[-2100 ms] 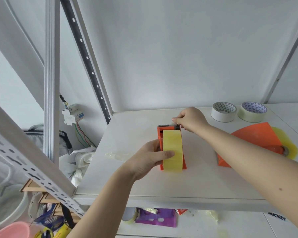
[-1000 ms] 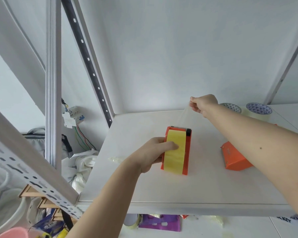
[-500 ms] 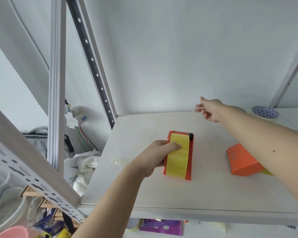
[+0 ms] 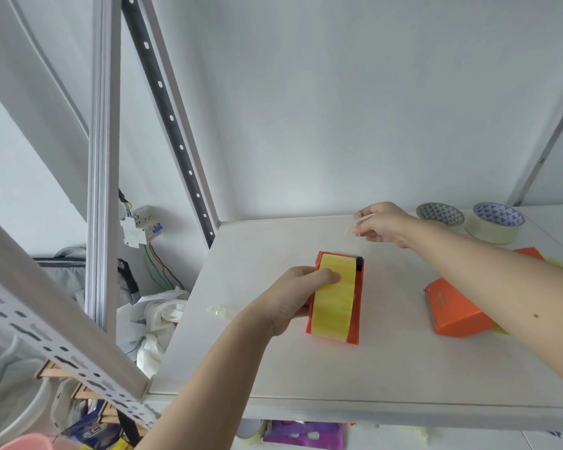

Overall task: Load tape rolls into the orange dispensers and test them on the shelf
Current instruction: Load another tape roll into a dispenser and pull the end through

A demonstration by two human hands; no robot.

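The loaded orange dispenser point(image 4: 337, 298) sits mid-shelf point(image 4: 387, 368), your left hand point(image 4: 298, 295) clasped around its yellow roll. Your right hand point(image 4: 379, 224) pinches what looks like a clear tape strip point(image 4: 355, 226) near the back edge. You seem to be testing: next, press it flat.

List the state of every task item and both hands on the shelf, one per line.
loaded dispenser: upright on shelf, yellow roll inside.
second dispenser: lying on shelf, unheld.
spare tape rolls: two, flat at back right, unloaded.
left hand: gripping the loaded dispenser.
right hand: pinching a clear tape piece near the back edge.
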